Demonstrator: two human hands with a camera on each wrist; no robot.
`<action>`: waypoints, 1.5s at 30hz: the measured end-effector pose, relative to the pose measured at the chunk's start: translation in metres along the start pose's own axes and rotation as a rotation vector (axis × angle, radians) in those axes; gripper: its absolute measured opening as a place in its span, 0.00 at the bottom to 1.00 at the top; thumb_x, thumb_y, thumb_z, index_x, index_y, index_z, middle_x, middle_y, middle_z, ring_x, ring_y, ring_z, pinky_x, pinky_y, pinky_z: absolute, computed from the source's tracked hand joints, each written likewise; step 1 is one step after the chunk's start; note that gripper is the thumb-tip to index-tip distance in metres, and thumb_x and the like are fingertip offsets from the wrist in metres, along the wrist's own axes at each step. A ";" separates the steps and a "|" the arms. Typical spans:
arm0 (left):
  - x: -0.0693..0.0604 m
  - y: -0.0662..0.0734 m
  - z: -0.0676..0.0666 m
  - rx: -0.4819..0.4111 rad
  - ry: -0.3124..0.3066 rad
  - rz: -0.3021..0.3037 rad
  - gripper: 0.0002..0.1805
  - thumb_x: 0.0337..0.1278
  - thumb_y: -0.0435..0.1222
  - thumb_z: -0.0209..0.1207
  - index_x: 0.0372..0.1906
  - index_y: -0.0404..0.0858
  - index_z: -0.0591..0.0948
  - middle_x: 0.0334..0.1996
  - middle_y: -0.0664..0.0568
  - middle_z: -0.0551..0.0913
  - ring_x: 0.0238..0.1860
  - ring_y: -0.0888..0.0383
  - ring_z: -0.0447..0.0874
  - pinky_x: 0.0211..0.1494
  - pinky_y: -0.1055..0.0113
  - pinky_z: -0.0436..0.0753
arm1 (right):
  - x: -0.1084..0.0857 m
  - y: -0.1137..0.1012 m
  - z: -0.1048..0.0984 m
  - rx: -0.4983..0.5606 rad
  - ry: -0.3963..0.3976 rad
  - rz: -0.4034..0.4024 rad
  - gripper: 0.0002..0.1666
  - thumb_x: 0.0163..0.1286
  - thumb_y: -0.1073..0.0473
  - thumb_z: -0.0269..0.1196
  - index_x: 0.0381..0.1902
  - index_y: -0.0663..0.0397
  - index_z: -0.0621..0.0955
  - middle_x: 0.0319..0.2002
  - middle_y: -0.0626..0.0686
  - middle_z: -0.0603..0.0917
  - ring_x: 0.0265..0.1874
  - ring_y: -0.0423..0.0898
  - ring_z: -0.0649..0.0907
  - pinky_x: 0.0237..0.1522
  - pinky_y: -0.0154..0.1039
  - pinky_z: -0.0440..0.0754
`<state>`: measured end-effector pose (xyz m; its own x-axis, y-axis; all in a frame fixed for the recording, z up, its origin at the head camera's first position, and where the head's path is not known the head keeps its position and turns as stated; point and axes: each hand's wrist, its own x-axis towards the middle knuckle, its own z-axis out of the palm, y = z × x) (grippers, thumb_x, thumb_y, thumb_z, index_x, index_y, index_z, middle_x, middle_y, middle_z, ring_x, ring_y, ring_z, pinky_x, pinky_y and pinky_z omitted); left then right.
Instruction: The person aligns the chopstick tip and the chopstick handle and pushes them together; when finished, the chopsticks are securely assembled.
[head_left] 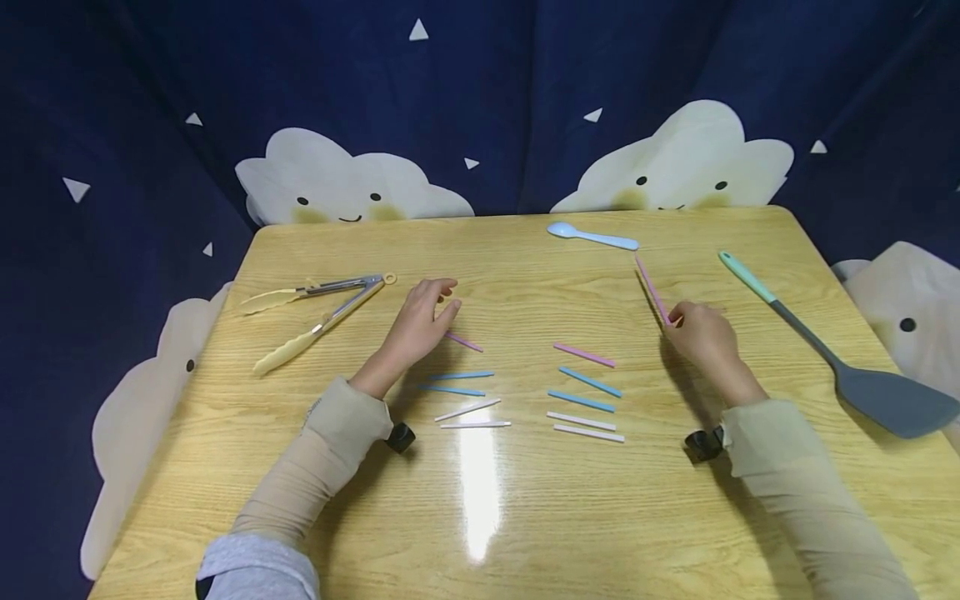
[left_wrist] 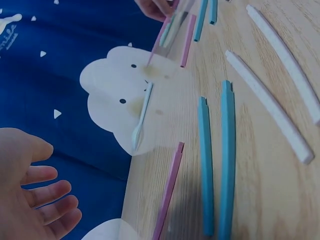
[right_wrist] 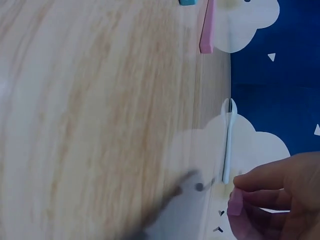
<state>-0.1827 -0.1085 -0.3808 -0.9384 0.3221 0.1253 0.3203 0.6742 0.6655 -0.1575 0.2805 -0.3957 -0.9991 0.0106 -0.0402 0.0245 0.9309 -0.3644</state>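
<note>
I'm likely placing: my right grip [head_left: 703, 337] pinches a pink stick [head_left: 652, 289]; next probably calls for lowering it leftward, beside another pink piece [head_left: 584, 355] (my left grip [head_left: 418, 323] is relaxed, empty).

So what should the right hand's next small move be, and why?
Probably lower the held pink stick, pinched in the right hand, beside the lone pink stick in the head view's right column, since the blue sticks and white sticks there already lie in pairs.
</note>
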 end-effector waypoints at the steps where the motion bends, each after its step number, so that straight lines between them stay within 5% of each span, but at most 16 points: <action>1: 0.000 0.000 0.000 0.001 -0.001 0.000 0.21 0.64 0.41 0.47 0.59 0.35 0.67 0.49 0.42 0.70 0.51 0.48 0.67 0.49 0.55 0.70 | 0.000 0.000 0.000 -0.002 -0.020 0.008 0.14 0.59 0.63 0.54 0.37 0.71 0.75 0.32 0.67 0.79 0.24 0.56 0.78 0.21 0.46 0.73; 12: 0.000 -0.004 -0.001 0.031 -0.022 -0.032 0.19 0.62 0.36 0.49 0.56 0.34 0.69 0.49 0.43 0.70 0.49 0.47 0.69 0.47 0.57 0.71 | 0.003 -0.001 0.000 0.023 -0.214 0.056 0.11 0.60 0.64 0.53 0.36 0.71 0.73 0.13 0.52 0.76 0.14 0.45 0.74 0.17 0.37 0.67; 22: 0.002 -0.007 -0.001 0.066 -0.058 -0.058 0.14 0.60 0.34 0.51 0.48 0.33 0.76 0.46 0.44 0.74 0.46 0.48 0.72 0.46 0.58 0.73 | 0.003 0.001 0.002 0.000 -0.241 0.041 0.13 0.61 0.62 0.54 0.38 0.70 0.71 0.16 0.53 0.77 0.16 0.47 0.75 0.21 0.41 0.69; 28: 0.004 -0.013 0.000 0.119 -0.150 -0.035 0.12 0.61 0.33 0.50 0.45 0.32 0.79 0.42 0.45 0.77 0.42 0.50 0.75 0.45 0.59 0.75 | 0.004 -0.007 -0.004 -0.088 -0.189 0.061 0.21 0.63 0.54 0.55 0.47 0.66 0.70 0.35 0.65 0.78 0.27 0.55 0.77 0.23 0.46 0.72; 32: 0.004 -0.017 0.005 0.169 -0.217 0.019 0.11 0.59 0.33 0.52 0.44 0.33 0.79 0.42 0.45 0.77 0.44 0.49 0.73 0.46 0.59 0.74 | 0.007 -0.019 -0.005 -0.040 -0.156 -0.070 0.21 0.64 0.57 0.55 0.50 0.66 0.72 0.39 0.65 0.76 0.33 0.57 0.76 0.27 0.47 0.75; 38: 0.004 -0.020 0.014 0.288 -0.249 0.199 0.09 0.53 0.32 0.59 0.39 0.36 0.81 0.39 0.45 0.78 0.41 0.49 0.74 0.45 0.56 0.72 | 0.012 -0.040 0.007 0.064 -0.209 -0.334 0.14 0.63 0.63 0.57 0.44 0.67 0.77 0.37 0.62 0.76 0.37 0.56 0.76 0.35 0.49 0.74; 45: 0.006 -0.022 0.022 0.353 -0.315 0.224 0.08 0.50 0.30 0.60 0.38 0.37 0.81 0.39 0.46 0.78 0.43 0.48 0.74 0.47 0.55 0.73 | 0.012 -0.059 0.025 0.061 -0.278 -0.493 0.07 0.59 0.66 0.61 0.36 0.62 0.79 0.31 0.54 0.78 0.31 0.48 0.77 0.33 0.43 0.75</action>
<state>-0.1922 -0.1069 -0.4115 -0.7749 0.6315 -0.0275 0.5837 0.7316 0.3522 -0.1703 0.2170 -0.3977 -0.8468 -0.5238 -0.0920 -0.4321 0.7785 -0.4552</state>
